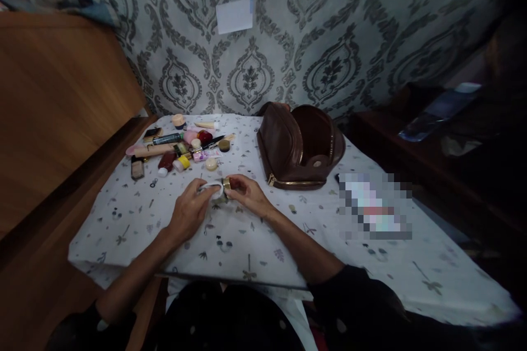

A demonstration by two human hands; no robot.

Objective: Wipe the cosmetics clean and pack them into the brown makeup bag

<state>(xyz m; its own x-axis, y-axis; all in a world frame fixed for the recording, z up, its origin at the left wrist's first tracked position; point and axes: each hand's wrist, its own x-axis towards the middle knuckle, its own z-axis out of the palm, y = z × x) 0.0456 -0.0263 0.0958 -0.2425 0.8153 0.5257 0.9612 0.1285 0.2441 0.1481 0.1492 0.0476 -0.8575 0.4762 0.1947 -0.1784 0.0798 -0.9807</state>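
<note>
Left hand [191,208]: pinching a white cloth [212,184]. Right hand [247,193]: fingertips on a small gold-banded container [226,186], against the cloth, between both hands; I judge a loosened pinch could drop it. Just beyond: round cream-coloured jar [211,164], liable to roll if knuckles knock it. Beyond right hand: brown zip bag [282,145], gaping; a careless reach could tip it.
</note>
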